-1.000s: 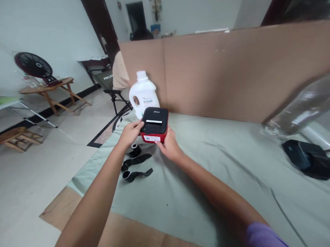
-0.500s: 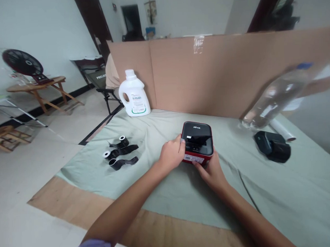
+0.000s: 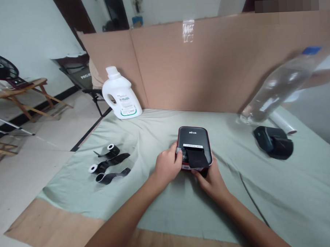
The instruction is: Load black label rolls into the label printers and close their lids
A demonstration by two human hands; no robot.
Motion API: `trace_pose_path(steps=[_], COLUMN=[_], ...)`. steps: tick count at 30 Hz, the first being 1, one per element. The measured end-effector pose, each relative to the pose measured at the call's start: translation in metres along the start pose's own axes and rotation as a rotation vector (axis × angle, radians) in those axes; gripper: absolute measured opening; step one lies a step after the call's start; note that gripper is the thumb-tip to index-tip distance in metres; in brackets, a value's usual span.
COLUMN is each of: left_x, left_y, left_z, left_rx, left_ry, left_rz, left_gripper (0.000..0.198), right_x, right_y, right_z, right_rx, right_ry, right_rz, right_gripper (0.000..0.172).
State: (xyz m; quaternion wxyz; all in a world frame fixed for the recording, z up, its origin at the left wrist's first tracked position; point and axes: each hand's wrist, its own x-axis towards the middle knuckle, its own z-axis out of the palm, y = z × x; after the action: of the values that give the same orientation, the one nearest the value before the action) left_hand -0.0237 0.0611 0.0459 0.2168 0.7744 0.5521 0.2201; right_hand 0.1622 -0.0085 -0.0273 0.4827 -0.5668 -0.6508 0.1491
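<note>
Between my two hands is a small label printer (image 3: 193, 137) with a black top and red sides, tilted toward me. A black strip of paper (image 3: 198, 159) comes out of a slot in its top and hangs over the front. On the left side, my left hand (image 3: 167, 165) grips the printer with the thumb along its edge. My right hand (image 3: 212, 178) is wrapped around the lower right side, its thumb at the front bottom edge; its other fingers are mostly hidden.
Several small black paper rolls (image 3: 109, 164) lie unwound at left. A white detergent jug (image 3: 122, 96) stands before a cardboard panel (image 3: 190, 71). To the right are a clear bottle with a blue cap (image 3: 278, 85), a black device (image 3: 273, 142) and a clear roll (image 3: 282, 122). A dark cord (image 3: 253, 198) crosses the cloth.
The black strip now hangs over the printer's front, where the glossy top and a white front label showed before. Both hands keep their hold. The camera view has shifted.
</note>
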Motion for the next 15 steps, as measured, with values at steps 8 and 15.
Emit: trace_pose_path(steps=[8,15], left_x=[0.022,0.023], left_y=[-0.02,-0.023], left_z=[0.0,0.011], left_rx=[-0.563,-0.761], left_ry=[-0.229,-0.219], left_rz=[-0.142,-0.191], left_gripper=[0.021,0.014], right_x=[-0.005,0.004], right_y=[0.011,0.003], right_z=[0.004,-0.009], right_rx=[-0.092,-0.126], right_ry=[0.055,0.064], right_rz=[-0.023,-0.075], right_gripper=[0.106,0.099])
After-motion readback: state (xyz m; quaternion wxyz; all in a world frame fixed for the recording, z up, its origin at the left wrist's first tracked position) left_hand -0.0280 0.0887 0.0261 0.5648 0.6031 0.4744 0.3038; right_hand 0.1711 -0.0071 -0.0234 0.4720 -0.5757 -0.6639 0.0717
